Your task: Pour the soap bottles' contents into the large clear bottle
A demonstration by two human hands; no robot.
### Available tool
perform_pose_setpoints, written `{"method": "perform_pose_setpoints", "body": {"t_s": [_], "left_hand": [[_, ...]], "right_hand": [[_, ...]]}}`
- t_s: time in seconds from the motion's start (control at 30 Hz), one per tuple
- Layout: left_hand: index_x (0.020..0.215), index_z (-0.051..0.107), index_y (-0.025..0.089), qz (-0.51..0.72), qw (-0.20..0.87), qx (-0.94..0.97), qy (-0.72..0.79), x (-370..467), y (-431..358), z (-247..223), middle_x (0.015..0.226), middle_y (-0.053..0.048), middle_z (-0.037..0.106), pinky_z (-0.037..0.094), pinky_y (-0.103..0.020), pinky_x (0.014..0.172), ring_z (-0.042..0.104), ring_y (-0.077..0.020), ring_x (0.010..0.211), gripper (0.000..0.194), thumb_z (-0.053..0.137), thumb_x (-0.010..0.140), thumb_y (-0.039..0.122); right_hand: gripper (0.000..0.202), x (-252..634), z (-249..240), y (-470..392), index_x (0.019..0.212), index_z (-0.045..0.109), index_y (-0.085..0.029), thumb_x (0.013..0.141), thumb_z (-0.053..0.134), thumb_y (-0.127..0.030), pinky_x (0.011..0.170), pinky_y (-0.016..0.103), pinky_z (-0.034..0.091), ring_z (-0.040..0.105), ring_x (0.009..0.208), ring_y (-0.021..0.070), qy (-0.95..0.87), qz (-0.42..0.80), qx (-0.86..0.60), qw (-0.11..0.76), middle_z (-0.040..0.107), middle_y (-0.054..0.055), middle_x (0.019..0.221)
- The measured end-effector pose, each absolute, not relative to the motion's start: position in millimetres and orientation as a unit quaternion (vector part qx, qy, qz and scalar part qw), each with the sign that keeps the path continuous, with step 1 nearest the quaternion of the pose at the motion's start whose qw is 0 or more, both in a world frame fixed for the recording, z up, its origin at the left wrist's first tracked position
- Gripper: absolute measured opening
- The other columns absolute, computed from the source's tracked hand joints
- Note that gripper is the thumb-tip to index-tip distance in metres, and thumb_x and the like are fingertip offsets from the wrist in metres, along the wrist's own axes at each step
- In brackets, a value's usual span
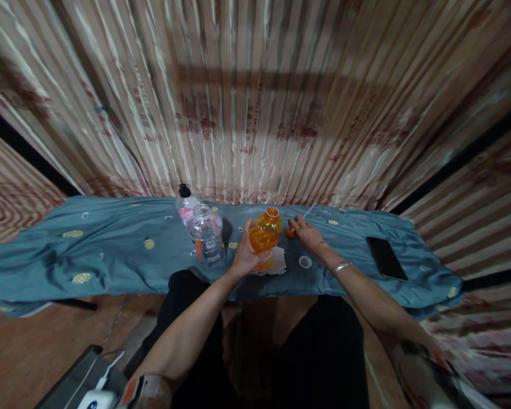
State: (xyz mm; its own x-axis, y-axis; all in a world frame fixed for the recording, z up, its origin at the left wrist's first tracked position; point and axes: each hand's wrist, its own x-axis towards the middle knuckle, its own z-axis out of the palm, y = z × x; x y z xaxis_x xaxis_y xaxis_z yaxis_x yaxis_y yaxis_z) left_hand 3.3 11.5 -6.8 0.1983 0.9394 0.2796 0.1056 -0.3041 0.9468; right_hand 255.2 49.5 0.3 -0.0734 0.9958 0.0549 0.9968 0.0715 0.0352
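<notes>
My left hand (247,253) is wrapped round an orange see-through bottle (266,230) with an open neck. The bottle stands upright over a piece of white paper (279,261). My right hand (309,234) is closed on an orange pump head (290,232) at the cloth, its fingers hiding part of it. A thin pale tube (310,209) sticks out beyond that hand, up and to the right. Close below the right hand lies a small round white cap or ring (305,262).
Left of the orange bottle stand a clear open-necked bottle (210,250) and a clear bottle with a black top (184,193). A dark phone (386,258) lies at the right on the blue-grey cloth (123,244). Behind hangs a patterned curtain (247,102).
</notes>
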Motion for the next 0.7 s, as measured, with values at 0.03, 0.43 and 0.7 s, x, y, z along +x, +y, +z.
{"method": "perform_pose_setpoints", "body": {"t_s": [0.03, 0.43, 0.7], "left_hand": [[0.153, 0.031, 0.025, 0.486, 0.428, 0.646, 0.404, 3.1, 11.0, -6.6, 0.144, -0.014, 0.062, 0.045, -0.054, 0.118, 0.061, -0.033, 0.135, 0.108, 0.091, 0.063, 0.031], [0.135, 0.053, 0.024, 0.477, 0.42, 0.656, 0.407, 4.0, 8.2, -5.5, 0.132, -0.009, 0.069, 0.054, -0.048, 0.11, 0.067, -0.0294, 0.122, 0.077, 0.088, 0.067, 0.032], [0.133, 0.054, 0.024, 0.478, 0.429, 0.645, 0.414, 5.1, 10.5, -7.1, 0.131, -0.008, 0.07, 0.053, -0.049, 0.111, 0.068, -0.0288, 0.122, 0.078, 0.089, 0.064, 0.029]], "right_hand": [[0.037, 254.4, 1.1, 52.9, 0.133, 0.062, -0.02, 0.1, 0.068, -0.036, 0.092, 0.049, 0.06, 0.068, 0.112, 0.0271, -0.739, -0.039, -0.673, -0.01, 0.064, 0.011, 0.136], [0.037, 245.2, 12.2, 58.2, 0.131, 0.063, -0.019, 0.099, 0.068, -0.036, 0.09, 0.047, 0.061, 0.07, 0.108, 0.0262, -0.769, -0.07, -0.631, -0.071, 0.066, 0.01, 0.132], [0.047, 262.2, 90.1, -29.7, 0.146, 0.051, -0.016, 0.099, 0.047, -0.01, 0.108, 0.046, 0.055, 0.059, 0.138, 0.0312, -0.79, -0.163, -0.555, 0.203, 0.059, 0.02, 0.15]]}}
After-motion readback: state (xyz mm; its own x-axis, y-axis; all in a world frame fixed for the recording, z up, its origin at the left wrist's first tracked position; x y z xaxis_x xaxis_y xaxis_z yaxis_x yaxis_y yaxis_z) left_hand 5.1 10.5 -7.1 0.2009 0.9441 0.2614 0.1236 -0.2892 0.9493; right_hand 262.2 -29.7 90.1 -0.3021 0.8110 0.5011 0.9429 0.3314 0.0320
